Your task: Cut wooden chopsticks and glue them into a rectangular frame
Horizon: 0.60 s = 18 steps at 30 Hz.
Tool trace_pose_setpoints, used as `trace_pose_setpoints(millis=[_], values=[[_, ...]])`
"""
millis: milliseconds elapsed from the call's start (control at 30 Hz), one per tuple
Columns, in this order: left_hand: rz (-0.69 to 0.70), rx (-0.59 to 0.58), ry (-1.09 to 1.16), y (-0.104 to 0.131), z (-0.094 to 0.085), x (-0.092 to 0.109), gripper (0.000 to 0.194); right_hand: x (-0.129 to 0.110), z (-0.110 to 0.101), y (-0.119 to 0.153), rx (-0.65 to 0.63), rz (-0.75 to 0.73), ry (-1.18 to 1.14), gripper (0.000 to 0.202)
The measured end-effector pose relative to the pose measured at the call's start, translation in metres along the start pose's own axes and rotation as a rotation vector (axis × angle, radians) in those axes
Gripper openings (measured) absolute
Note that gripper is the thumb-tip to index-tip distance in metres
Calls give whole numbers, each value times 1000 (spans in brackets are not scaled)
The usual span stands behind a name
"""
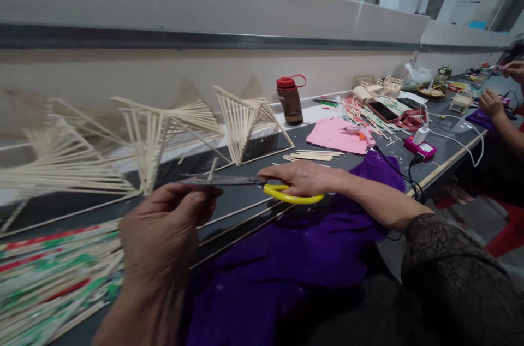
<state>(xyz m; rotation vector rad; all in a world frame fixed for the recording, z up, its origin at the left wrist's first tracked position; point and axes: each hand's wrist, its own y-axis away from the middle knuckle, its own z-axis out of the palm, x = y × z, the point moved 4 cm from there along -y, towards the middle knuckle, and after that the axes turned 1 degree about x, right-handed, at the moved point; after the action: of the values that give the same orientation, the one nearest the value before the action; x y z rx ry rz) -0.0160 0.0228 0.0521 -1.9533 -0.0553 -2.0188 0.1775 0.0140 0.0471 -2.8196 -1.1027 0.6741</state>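
Observation:
My right hand is closed around the yellow handles of a pair of scissors. Their blades point left, across the fingertips of my left hand. That hand is pinched on a thin wooden stick, whose short pale end sticks up at the blades; its lower part is hidden by my fingers. Behind the hands stand fan-shaped structures of pale sticks, leaning near the wall. Under my left wrist side lies a spread of sticks in red, green and white wrapping.
A pink glue gun rests on a pink cloth, near loose sticks. A brown bottle with a red lid stands by the wall. A magenta power block with cables sits right. Purple cloth covers my lap. Another person's hand shows far right.

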Motion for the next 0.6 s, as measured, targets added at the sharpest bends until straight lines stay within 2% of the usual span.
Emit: trace_pose_setpoints(millis=[267,467,600], values=[[-55,52,-24,7,3,9,17,0,3,-2,-7,43,68,37],[-11,0,33,3,5,6,18,-2,3,-3,5,106,154,40],[15,23,-14,3,3,2,17,-1,3,-2,21,103,160,39]])
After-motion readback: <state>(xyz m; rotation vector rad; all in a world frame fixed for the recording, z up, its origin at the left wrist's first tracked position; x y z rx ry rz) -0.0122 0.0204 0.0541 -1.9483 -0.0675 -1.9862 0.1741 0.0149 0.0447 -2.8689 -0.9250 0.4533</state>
